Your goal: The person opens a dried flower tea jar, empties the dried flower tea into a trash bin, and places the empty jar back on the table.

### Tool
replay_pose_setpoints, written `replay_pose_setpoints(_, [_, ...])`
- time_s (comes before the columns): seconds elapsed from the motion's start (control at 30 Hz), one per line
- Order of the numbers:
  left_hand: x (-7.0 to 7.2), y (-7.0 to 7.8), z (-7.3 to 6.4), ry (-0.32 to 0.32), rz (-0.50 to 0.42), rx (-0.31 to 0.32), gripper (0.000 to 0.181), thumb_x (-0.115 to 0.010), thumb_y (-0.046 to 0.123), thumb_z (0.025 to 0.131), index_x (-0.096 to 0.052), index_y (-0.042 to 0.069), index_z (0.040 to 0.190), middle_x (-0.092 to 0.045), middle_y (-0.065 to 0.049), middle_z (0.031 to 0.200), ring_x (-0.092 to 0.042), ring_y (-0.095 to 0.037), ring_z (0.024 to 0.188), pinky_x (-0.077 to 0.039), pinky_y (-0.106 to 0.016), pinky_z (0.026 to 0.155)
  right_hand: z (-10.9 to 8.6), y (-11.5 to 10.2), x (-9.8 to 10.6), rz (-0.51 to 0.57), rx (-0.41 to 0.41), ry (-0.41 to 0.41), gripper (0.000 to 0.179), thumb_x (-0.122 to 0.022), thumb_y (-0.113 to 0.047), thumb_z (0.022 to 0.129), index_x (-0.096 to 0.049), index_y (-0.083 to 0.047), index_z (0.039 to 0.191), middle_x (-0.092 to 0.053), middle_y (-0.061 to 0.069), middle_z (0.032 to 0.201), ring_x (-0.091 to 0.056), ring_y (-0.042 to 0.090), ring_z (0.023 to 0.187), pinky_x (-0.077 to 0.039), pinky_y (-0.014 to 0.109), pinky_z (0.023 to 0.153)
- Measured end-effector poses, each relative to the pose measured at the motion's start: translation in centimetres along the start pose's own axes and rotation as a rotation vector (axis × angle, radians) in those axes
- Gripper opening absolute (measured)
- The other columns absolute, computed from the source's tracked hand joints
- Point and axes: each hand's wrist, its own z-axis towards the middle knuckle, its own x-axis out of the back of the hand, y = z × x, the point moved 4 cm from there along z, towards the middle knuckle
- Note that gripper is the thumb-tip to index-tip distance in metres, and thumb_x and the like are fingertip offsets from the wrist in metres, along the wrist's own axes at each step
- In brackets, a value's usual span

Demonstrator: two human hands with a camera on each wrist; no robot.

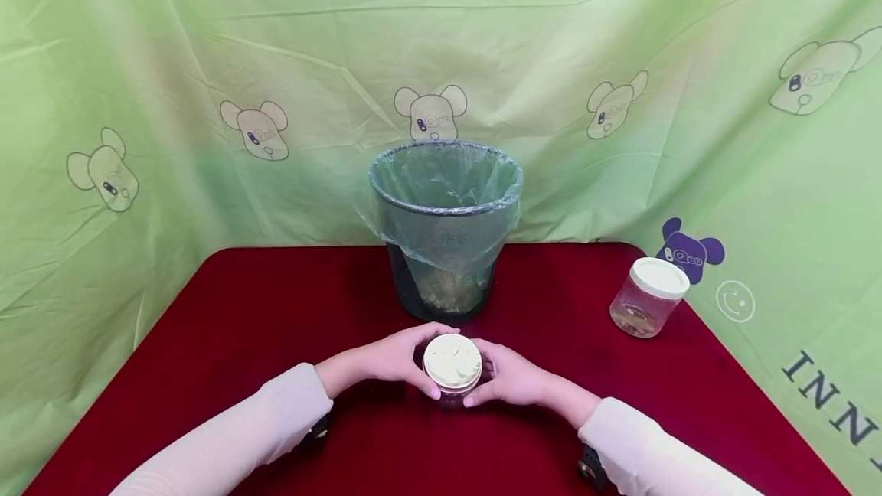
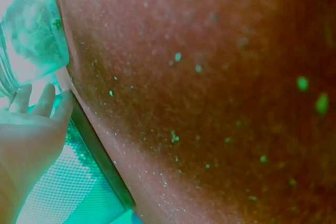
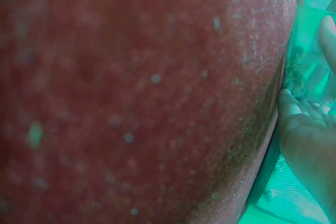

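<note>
Near the middle of the table, a clear jar (image 1: 452, 396) stands between the two hands. Its round top is whitish and uneven; I cannot tell if that is a lid or contents. My left hand (image 1: 400, 357) holds it from the left, thumb on the near side and fingers toward the far side. From the right, my right hand (image 1: 513, 376) holds the same jar with curled fingers and thumb. Part of the jar (image 2: 39, 30) shows at the left wrist view's edge, tinted green. Something dark and clumped lies inside the jar (image 3: 310, 51) in the right wrist view.
Behind the hands stands a black mesh wastebasket (image 1: 441, 243) with a clear plastic liner over its rim. Another clear jar (image 1: 644, 308), with a white lid and some brownish bits at its bottom, stands at the right. A dark red cloth (image 1: 276, 297) covers the table; green curtains (image 1: 310, 44) surround it.
</note>
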Motion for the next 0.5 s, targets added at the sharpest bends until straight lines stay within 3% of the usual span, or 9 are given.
replay_pose_setpoints(0.23, [-0.4, 0.2, -0.5, 0.077, 0.007, 0.021, 0.085, -0.091, 0.016, 0.066, -0.047, 0.015, 0.138, -0.056, 0.010, 0.124, -0.050, -0.008, 0.116, -0.036, -0.028, 0.102, 0.0, -0.1, 0.0, -0.009, 0.002, 0.000, 0.074, -0.082, -0.002, 0.075, -0.041, 0.006, 0.136, -0.058, 0.012, 0.126, -0.055, 0.014, 0.115, -0.045, 0.026, 0.096])
replay_pose_setpoints(0.5, [-1.1, 0.7, -1.4, 0.200, 0.132, 0.058, 0.083, -0.091, 0.035, 0.064, -0.049, 0.021, 0.134, -0.059, 0.011, 0.120, -0.053, -0.007, 0.110, -0.040, -0.032, 0.097, 0.0, -0.1, 0.1, -0.005, 0.006, -0.005, 0.074, -0.081, -0.001, 0.075, -0.041, 0.007, 0.136, -0.058, 0.012, 0.125, -0.056, 0.014, 0.114, -0.045, 0.026, 0.095])
